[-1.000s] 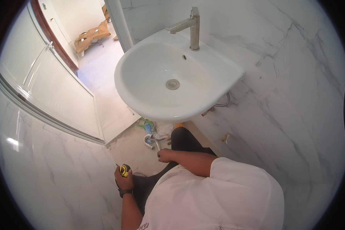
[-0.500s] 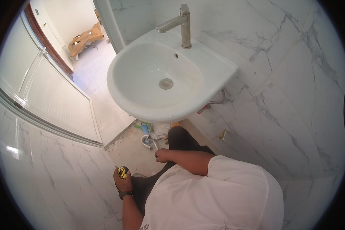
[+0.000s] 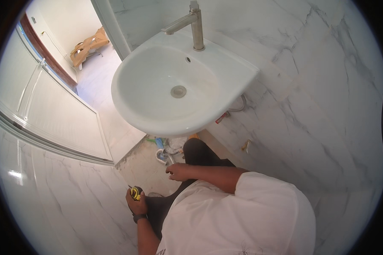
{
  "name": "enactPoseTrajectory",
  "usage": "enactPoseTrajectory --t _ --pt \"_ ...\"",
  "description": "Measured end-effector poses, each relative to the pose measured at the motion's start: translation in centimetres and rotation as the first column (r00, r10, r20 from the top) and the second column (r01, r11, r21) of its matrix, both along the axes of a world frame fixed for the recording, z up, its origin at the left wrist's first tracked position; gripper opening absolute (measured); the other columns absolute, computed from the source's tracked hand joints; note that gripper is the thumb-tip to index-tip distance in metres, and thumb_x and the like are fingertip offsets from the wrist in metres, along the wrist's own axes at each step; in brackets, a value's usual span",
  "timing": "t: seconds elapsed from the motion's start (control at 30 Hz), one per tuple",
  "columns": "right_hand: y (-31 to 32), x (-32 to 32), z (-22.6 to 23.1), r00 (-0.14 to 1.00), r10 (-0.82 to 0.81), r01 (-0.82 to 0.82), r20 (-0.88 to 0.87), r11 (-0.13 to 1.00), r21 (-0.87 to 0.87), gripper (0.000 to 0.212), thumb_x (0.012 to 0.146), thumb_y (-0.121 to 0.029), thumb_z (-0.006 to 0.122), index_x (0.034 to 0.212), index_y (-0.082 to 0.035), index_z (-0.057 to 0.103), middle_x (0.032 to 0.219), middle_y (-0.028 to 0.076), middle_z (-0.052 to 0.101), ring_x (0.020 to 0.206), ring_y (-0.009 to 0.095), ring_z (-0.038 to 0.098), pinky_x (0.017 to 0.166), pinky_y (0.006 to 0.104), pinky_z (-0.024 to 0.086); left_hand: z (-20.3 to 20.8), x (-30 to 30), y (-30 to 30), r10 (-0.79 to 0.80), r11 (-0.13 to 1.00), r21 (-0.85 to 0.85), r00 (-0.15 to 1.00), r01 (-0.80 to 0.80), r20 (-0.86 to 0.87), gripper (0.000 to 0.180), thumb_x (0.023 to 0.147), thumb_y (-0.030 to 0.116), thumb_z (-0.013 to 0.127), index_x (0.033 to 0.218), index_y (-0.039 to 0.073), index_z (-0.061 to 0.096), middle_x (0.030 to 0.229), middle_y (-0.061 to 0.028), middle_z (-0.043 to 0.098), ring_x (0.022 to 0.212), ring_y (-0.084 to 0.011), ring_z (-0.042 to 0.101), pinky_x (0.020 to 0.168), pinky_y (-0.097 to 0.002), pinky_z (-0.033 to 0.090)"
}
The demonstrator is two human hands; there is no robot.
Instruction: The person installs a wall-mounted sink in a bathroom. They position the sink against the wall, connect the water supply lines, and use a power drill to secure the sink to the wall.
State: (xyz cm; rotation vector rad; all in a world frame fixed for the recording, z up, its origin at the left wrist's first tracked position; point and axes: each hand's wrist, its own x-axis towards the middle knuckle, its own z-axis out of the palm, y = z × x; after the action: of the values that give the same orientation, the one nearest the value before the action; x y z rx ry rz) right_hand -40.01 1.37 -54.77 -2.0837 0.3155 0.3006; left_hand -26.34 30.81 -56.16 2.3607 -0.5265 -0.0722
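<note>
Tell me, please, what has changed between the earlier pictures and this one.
The right hand has edged left and looks less curled. The basin appears farther left, as the camera view has shifted. The left hand still holds the yellow-and-black tape measure.

Tape measure point(image 3: 135, 193) is showing yellow and black. Wristband point(image 3: 139, 217) is reading black, trousers point(image 3: 200, 154) dark charcoal, shirt point(image 3: 238, 212) white. Sink point(image 3: 157, 128) is gleaming plain white; tap point(image 3: 197, 32) is showing silver-grey, drain point(image 3: 178, 92) grey too. Wall tiles point(image 3: 302, 97) are carrying grey marble veining on white. Door point(image 3: 64, 117) is showing off-white, frame point(image 3: 46, 51) red-brown. Wrapping point(image 3: 89, 45) beyond is looking tan. Floor point(image 3: 136, 166) under the sink is looking beige. Curved pipe point(image 3: 160, 156) is showing whitish; scraps point(image 3: 158, 141) near it are showing blue and green. Connector point(image 3: 221, 118) is showing red, hose point(image 3: 243, 103) grey, wall fitting point(image 3: 246, 145) brassy gold.
</note>
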Motion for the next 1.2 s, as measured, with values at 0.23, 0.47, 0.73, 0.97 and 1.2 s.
enactPoseTrajectory --t 0.23,0.47,0.73,0.97,1.2 --pt "-8.8 -13.4 14.0 0.449 -0.608 0.825 0.655 0.563 -0.044 0.021 0.091 -0.011 0.065 0.111 -0.003 0.068 0.091 0.013 0.070 0.079 0.030 0.070 0.073 0.0383 0.055 -0.3 -0.1 0.3 0.009 0.995 -0.102 1.000 -0.010 -0.014 0.068 0.086 0.025 0.077 0.140 -0.005 0.050 0.137 -0.0263 0.055 0.126 -0.0400 0.055 0.109 -0.0457 0.043" --pt "-16.3 -17.8 18.6 0.310 -0.594 0.948 0.742 0.251 -0.195 0.082 0.088 -0.004 0.065 0.160 -0.004 0.025 0.078 0.010 0.062 0.068 0.026 0.064 0.069 0.0361 0.053 -1.1 0.6 0.5 -0.043 0.994 -0.107 0.998 0.037 -0.047 0.067 0.088 0.027 0.076 0.141 -0.006 0.050 0.138 -0.0261 0.055 0.128 -0.0400 0.054 0.110 -0.0458 0.042" --pt "-18.9 -16.8 20.1 0.381 -0.639 0.924 0.668 0.232 -0.305 0.096 0.086 -0.005 0.065 0.163 -0.007 0.009 0.076 0.011 0.063 0.070 0.032 0.067 0.068 0.0423 0.054 -1.3 0.7 1.0 -0.029 0.996 -0.084 0.999 0.026 -0.044 0.068 0.088 0.028 0.077 0.141 -0.006 0.049 0.139 -0.0265 0.055 0.129 -0.0395 0.054 0.110 -0.0448 0.042" --pt "-19.5 -16.7 19.5 0.385 -0.666 0.919 0.640 0.213 -0.331 0.094 0.087 -0.007 0.063 0.164 -0.010 0.009 0.078 0.014 0.066 0.073 0.036 0.068 0.071 0.0456 0.056 -0.7 0.2 0.5 -0.028 0.997 -0.068 0.998 0.023 -0.065 0.068 0.088 0.027 0.076 0.141 -0.006 0.049 0.139 -0.0259 0.055 0.128 -0.0393 0.054 0.111 -0.0447 0.041" --pt "-19.6 -16.4 18.7 0.358 -0.684 0.932 0.636 0.217 -0.292 0.092 0.088 -0.007 0.062 0.164 -0.011 0.011 0.079 0.015 0.067 0.075 0.036 0.069 0.074 0.0459 0.056 -1.1 0.5 0.7 -0.047 0.997 -0.068 0.998 0.044 -0.040 0.066 0.088 0.025 0.076 0.141 -0.006 0.049 0.138 -0.0253 0.056 0.128 -0.0387 0.055 0.110 -0.0446 0.042"
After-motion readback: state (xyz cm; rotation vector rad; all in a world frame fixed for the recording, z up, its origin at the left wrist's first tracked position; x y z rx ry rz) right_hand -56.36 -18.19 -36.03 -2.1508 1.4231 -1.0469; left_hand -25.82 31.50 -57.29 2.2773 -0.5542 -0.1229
